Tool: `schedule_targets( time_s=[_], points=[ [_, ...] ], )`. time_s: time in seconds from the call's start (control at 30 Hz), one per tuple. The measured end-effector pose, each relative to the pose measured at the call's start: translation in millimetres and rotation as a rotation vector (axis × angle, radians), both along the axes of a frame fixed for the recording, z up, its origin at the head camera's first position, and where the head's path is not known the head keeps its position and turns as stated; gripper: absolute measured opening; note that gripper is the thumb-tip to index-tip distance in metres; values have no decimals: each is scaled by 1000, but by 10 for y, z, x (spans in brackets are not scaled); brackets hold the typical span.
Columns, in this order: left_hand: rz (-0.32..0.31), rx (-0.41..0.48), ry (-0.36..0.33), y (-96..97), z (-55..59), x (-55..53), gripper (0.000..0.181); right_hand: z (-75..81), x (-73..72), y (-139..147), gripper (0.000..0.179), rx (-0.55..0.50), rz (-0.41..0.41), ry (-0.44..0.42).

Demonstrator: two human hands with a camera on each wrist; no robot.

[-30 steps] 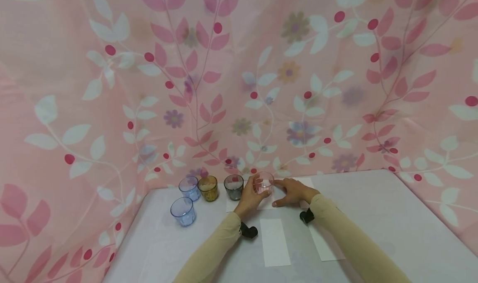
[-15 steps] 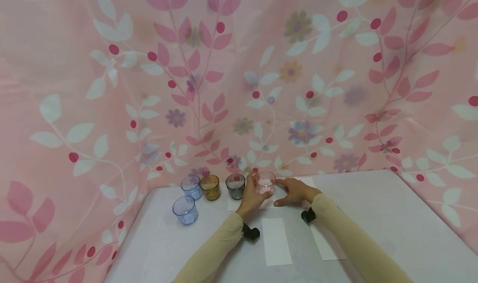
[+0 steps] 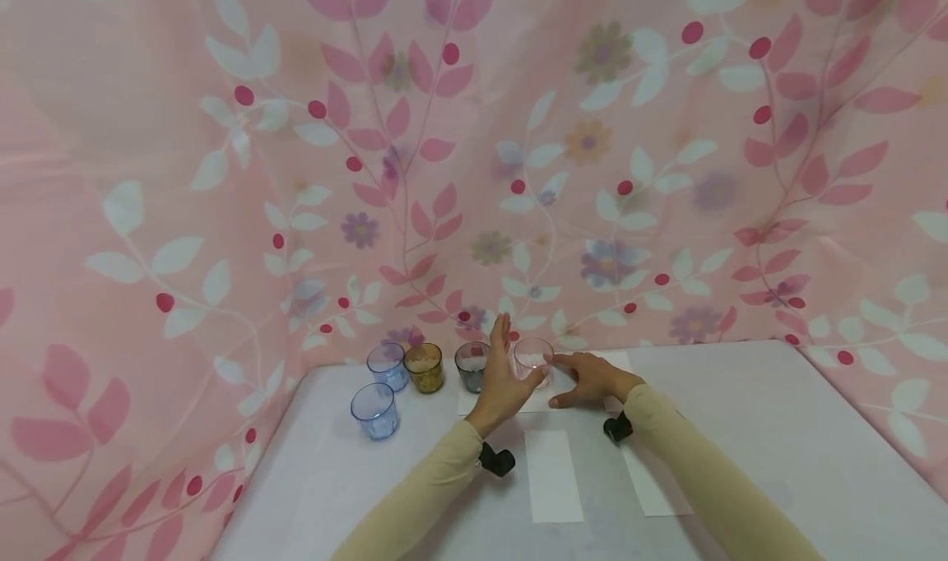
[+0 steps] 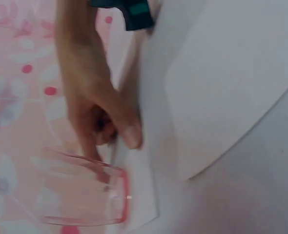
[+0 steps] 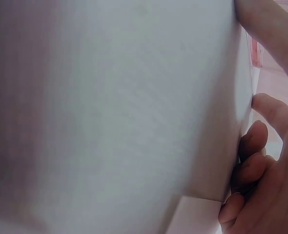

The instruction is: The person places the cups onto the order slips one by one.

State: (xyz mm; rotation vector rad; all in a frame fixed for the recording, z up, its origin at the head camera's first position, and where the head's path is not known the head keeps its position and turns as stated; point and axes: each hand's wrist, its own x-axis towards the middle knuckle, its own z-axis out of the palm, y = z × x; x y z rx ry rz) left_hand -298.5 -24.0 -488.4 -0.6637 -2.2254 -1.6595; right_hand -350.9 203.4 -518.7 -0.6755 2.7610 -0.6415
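A clear pink-tinted glass (image 3: 532,354) stands upright at the back of the table, between the two hands. My left hand (image 3: 505,387) is beside its left side, fingers straight up and thumb stretched toward the glass's front. The right hand (image 3: 592,377) rests low on the other side, its forefinger reaching the glass wall; whether it touches is hard to tell. In the left wrist view the right hand (image 4: 92,92) has a fingertip behind or at the pink glass (image 4: 85,195). A smoky grey glass (image 3: 470,369) stands just left of my left hand, partly hidden by it.
An amber glass (image 3: 425,369) and a blue glass (image 3: 388,368) stand farther left, with another blue glass (image 3: 374,413) in front. White paper strips lie on the table, one in the middle (image 3: 554,476) and one partly under the right forearm (image 3: 655,483). A floral pink curtain (image 3: 474,174) hangs behind.
My left hand has let go of the pink glass; its fingers have straightened and come away to the left. The right hand stays in about the same place. The head view has shifted slightly.
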Motion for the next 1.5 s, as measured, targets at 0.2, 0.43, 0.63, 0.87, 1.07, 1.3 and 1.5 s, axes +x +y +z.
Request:
schedule_targets(
  time_s=[0.2,0.43,0.63,0.87,1.07,1.3,1.5],
  points=[
    [-87,49,81,-185,244,161,100,-8,10,22,99,-6,-16,-18],
    [-95,47,120,-579,400,303,87,-18,12,39,99,-7,-30,-36],
    [3,24,176,-1031,445,357,77,3,37,55,99,-8,-28,-44],
    [142,25,222,-1622,423,387,53,21,38,57,99,-13,-34,-50],
    [325,-42,166,-2069,263,437,48,15,34,51,100,-29,-23,-51],
    [451,-146,54,-2378,-18,492,63,23,17,26,101,-30,-18,-46],
    [438,-181,5,-2461,-215,494,79,22,11,-3,101,-43,-30,-62]
  ],
)
